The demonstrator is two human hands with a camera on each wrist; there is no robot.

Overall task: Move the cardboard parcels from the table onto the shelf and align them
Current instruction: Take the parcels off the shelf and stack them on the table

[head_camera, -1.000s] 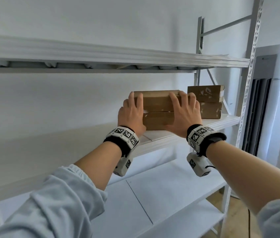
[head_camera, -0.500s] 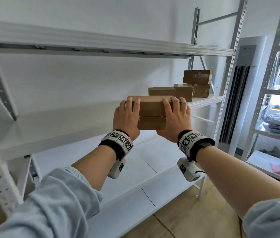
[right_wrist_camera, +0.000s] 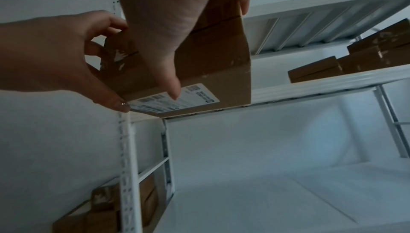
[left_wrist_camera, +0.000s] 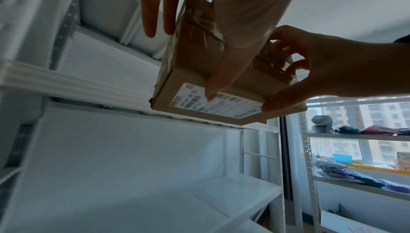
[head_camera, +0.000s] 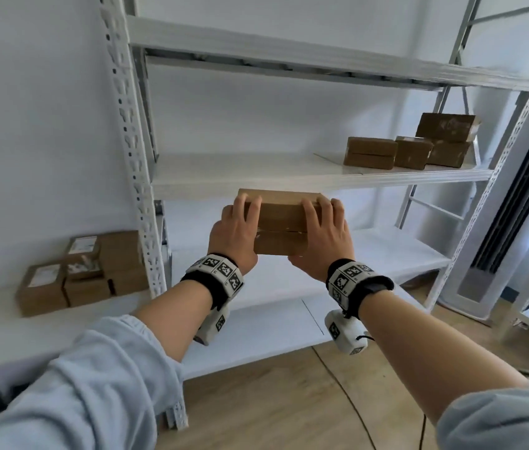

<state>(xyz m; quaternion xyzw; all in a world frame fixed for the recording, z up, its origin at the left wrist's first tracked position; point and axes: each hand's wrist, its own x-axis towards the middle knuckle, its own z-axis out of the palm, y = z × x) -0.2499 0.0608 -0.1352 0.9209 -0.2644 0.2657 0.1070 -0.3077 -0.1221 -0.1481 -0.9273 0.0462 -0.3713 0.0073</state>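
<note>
Both hands hold one brown cardboard parcel (head_camera: 281, 222) in the air, just below the front edge of the middle shelf board (head_camera: 256, 177). My left hand (head_camera: 235, 233) grips its left end and my right hand (head_camera: 321, 237) its right end, fingers over the top, thumbs underneath. A white label (left_wrist_camera: 221, 107) faces down on the parcel (right_wrist_camera: 213, 64). Several parcels stand at the shelf's right end: a low one (head_camera: 370, 153), a small one (head_camera: 412, 152) and a stack of two (head_camera: 446, 138). More parcels (head_camera: 84, 274) lie on the white table (head_camera: 13, 326) at the left.
The rack's perforated upright (head_camera: 133, 157) stands between the table and the shelf bay. A lower shelf board (head_camera: 386, 254) lies beneath my hands. A white tower unit (head_camera: 516, 222) stands right of the rack. A cable (head_camera: 347, 394) runs over the wooden floor. Another rack (left_wrist_camera: 366, 136) holds cloth items.
The parcel rested on the shelf beside the stack one second ago; now both hands hold it off the board, further left, lower and away from the other parcels.
</note>
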